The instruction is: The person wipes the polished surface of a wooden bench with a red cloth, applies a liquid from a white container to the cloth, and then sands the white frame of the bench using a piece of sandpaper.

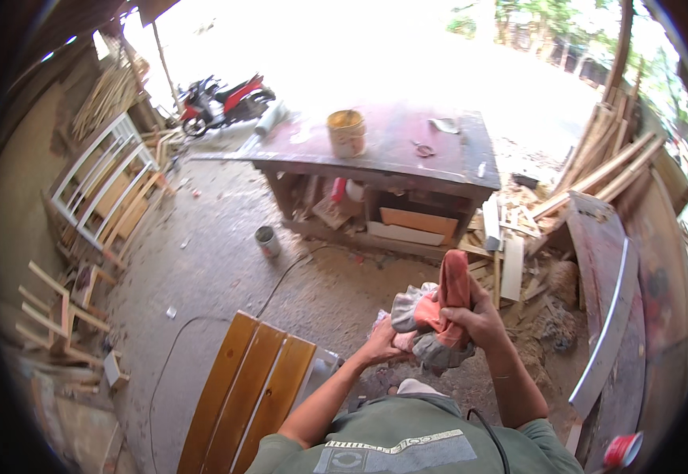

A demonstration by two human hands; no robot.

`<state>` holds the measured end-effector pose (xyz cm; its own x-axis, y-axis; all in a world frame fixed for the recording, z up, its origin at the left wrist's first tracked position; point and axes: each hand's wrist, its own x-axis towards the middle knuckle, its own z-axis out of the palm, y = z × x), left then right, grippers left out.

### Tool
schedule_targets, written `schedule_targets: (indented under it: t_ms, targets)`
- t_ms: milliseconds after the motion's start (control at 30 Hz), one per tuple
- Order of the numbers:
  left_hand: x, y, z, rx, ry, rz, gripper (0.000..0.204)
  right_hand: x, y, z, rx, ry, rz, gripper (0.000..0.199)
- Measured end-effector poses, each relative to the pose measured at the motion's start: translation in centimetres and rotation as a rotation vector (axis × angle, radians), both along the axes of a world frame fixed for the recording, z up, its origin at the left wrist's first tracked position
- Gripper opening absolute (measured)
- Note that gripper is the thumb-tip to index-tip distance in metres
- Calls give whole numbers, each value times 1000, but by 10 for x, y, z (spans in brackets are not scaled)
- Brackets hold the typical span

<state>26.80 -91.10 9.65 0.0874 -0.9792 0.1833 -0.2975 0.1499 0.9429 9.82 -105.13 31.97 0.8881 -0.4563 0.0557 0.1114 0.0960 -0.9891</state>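
Note:
A bunched cloth (pixel 437 314), orange-red with grey ruffled parts, is held up in front of my body. My right hand (pixel 478 316) grips its right side, the thumb pressed on the orange fabric and a folded end standing up above it. At the lower left of the cloth, my left hand (pixel 383 344) is closed on a paler pinkish part of the fabric. Its fingertips are partly hidden by the folds. Left of my left forearm lies a varnished slatted wooden piece (pixel 245 387), with glossy orange-brown boards.
Ahead stands a worktable (pixel 407 130) with a stained bucket (pixel 346 133) on top. A can (pixel 266 241) and a dark cable (pixel 281 280) are on the floor. Wood scraps (pixel 517 229) pile at right, near a red can (pixel 622 450). White frames (pixel 103 182) lean left; a motorbike (pixel 225 103) is parked beyond.

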Motion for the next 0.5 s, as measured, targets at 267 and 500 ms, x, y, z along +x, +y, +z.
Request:
schedule_targets:
  t_ms: [267, 500]
  targets:
    - [-121, 26, 9, 302, 650, -256, 78, -85, 53, -57, -345, 139, -324, 79]
    - [-229, 15, 43, 178, 949, -236, 69, -163, 72, -20, -800, 269, -482, 69]
